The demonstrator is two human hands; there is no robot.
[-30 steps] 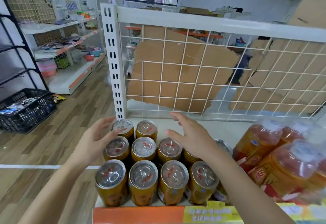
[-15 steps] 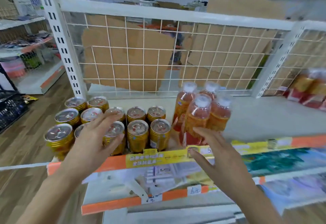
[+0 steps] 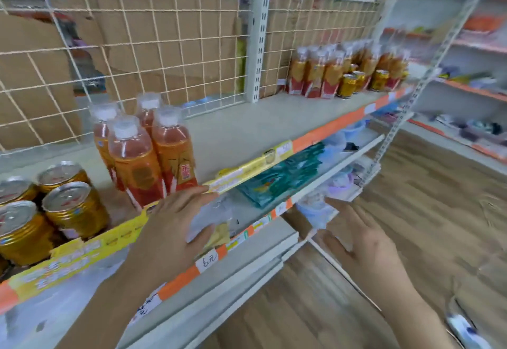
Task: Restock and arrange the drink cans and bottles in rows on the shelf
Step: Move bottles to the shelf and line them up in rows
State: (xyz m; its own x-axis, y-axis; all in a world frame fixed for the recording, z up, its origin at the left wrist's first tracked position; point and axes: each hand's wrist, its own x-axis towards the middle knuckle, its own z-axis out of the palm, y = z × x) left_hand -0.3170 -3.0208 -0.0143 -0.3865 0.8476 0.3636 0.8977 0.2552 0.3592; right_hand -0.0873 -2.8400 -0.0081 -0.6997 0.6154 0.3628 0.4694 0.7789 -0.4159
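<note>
Both hands are released and hold nothing. The left hand (image 3: 174,229) lies flat with straight fingers, its fingertips at the yellow price strip (image 3: 247,169) on the front edge of the shelf (image 3: 247,126), just near of the bottles. Whether it touches the strip cannot be told. The right hand (image 3: 365,247) hovers with fingers spread above the wooden floor (image 3: 425,211), to the right of the lower shelves.

Four orange drink bottles (image 3: 134,162) with white caps stand upright in a tight two-by-two block at the near left of the shelf. Just left of them, four gold cans (image 3: 74,208) show upright in two rows, and the frame edge cuts the group off.

At the far right end of the same shelf stand the far bottles (image 3: 323,74), too blurred to count. At least three far cans (image 3: 347,85) stand in front of them.

A wire grid panel (image 3: 164,55) backs the shelf, with cardboard (image 3: 203,55) behind it. Teal packets (image 3: 282,178) lie on the next shelf down.
</note>
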